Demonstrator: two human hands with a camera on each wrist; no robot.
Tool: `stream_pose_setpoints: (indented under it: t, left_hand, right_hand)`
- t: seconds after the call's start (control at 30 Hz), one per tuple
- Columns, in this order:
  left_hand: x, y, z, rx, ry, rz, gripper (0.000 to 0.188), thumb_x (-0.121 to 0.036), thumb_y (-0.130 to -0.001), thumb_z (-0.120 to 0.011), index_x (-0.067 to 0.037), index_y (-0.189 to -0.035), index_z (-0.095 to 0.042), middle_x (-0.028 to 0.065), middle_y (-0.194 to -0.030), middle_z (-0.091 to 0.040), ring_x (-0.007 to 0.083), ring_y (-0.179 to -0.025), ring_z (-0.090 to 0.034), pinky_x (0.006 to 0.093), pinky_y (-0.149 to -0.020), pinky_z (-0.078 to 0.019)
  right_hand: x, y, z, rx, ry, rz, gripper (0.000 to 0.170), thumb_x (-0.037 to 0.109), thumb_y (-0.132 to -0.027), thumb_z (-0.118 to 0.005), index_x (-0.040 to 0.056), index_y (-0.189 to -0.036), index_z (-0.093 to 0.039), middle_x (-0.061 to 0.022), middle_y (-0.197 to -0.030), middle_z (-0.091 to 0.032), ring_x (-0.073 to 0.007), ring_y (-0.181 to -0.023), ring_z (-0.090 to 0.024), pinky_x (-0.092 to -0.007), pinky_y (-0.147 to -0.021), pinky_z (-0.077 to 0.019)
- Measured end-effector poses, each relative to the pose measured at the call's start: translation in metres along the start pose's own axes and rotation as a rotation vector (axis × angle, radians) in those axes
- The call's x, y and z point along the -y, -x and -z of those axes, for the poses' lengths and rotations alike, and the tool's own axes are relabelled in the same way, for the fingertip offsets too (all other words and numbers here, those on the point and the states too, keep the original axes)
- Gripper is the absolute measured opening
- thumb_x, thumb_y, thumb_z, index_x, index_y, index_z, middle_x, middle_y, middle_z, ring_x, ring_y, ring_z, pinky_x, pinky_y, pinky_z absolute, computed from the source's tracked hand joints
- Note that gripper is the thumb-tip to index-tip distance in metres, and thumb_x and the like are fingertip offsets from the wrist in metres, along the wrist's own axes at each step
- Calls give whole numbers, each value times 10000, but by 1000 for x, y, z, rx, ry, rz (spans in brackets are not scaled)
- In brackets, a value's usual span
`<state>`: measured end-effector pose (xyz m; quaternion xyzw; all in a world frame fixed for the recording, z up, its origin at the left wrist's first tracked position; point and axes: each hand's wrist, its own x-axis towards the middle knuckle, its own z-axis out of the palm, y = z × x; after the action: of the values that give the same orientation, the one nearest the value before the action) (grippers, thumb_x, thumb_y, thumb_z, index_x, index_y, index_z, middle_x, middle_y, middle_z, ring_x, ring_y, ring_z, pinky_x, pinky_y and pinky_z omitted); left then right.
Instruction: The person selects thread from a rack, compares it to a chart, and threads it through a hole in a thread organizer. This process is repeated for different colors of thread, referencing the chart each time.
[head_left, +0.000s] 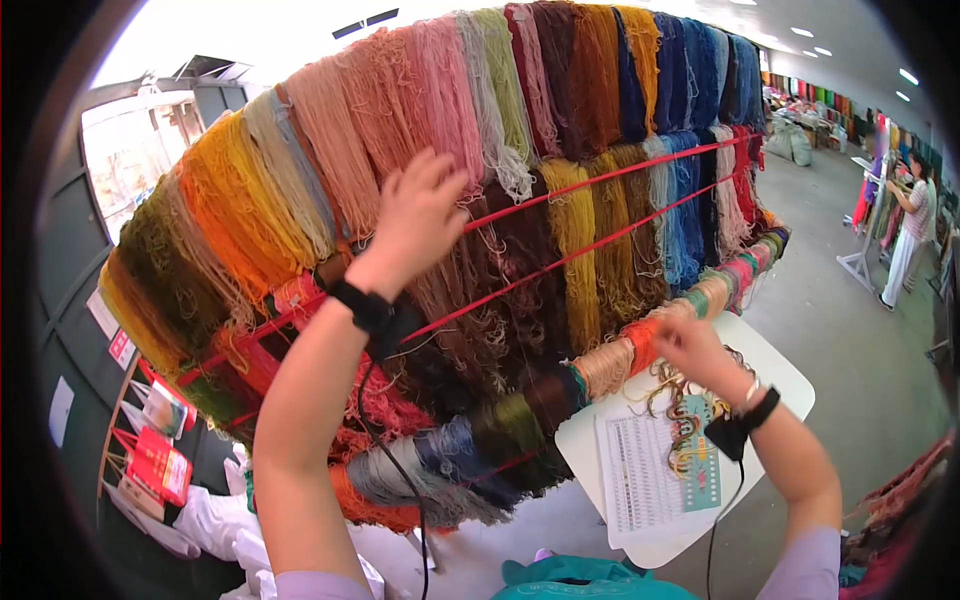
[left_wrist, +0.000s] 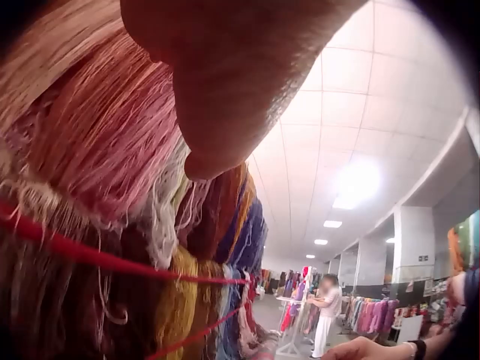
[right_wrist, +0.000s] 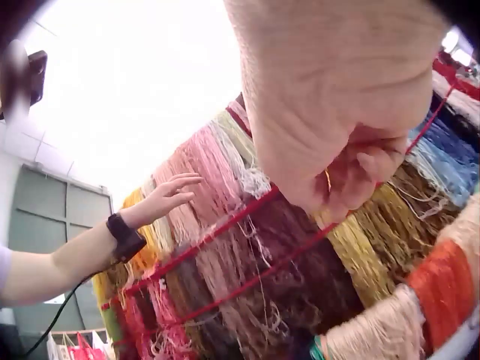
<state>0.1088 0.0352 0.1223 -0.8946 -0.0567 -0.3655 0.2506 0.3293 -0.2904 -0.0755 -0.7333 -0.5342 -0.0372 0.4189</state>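
Observation:
My left hand (head_left: pixel 415 215) is raised in front of the pink skeins (head_left: pixel 440 90) on the rack, fingers spread and holding nothing. In the left wrist view its near part looms large over the pink yarn. My right hand (head_left: pixel 695 352) is over the white board, close to the wrapped yarn roll (head_left: pixel 640 345), with its fingers curled in. A short bit of yellow thread (right_wrist: pixel 328 180) shows between those fingers in the right wrist view. Below the hand lies a blue-green card (head_left: pixel 702 480) with small yarn loops, on top of a printed sheet (head_left: pixel 640 470).
Red straps (head_left: pixel 560 190) run across the hanging skeins. The white board (head_left: pixel 785 385) juts out beside the rack. Red bags (head_left: pixel 160 465) stand at lower left. Another person (head_left: pixel 908 225) stands by a white stand at far right. Dark cables hang from both wristbands.

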Motion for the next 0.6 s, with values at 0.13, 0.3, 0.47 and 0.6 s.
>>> stream_pose_setpoints:
  t: [0.13, 0.3, 0.47, 0.6]
  left_hand:
    - [37, -69, 10, -80, -178, 31, 510, -288, -921, -669, -121, -1391, -565, 132, -1533, -432, 339, -1480, -306, 563, -1165, -288]
    - [55, -105, 5, -144, -173, 88, 476, -287, -952, -639, -124, -1394, -571, 136, -1559, -413, 306, -1499, -291, 538, -1198, -262]
    - [8, -65, -7, -167, 85, -195, 442, -216, -899, -682, -87, -1317, -622, 170, -1493, -480, 340, -1463, -350, 541, -1193, -271]
    - [-25, -10, -1, -22, 240, -268, 473, -191, -817, -740, -95, -1269, -637, 150, -1469, -493, 350, -1439, -378, 541, -1172, -300]
  right_hand:
    - [17, -102, 18, -214, -42, 146, 146, 149, -882, -676, 3, -890, -668, -144, -763, -665, -214, -681, -642, -340, -655, -510]
    - [37, -214, 44, -468, -74, 137, 209, 210, -864, -694, 7, -912, -696, -129, -813, -711, -211, -761, -687, -341, -707, -521]
    - [49, -298, 58, -674, -14, 190, 284, 312, -821, -723, 93, -999, -753, -92, -866, -737, -270, -830, -709, -370, -745, -540]
    - [68, -338, 56, -770, 79, 139, 330, 357, -808, -742, 116, -1033, -763, -88, -892, -744, -273, -841, -710, -384, -759, -546]
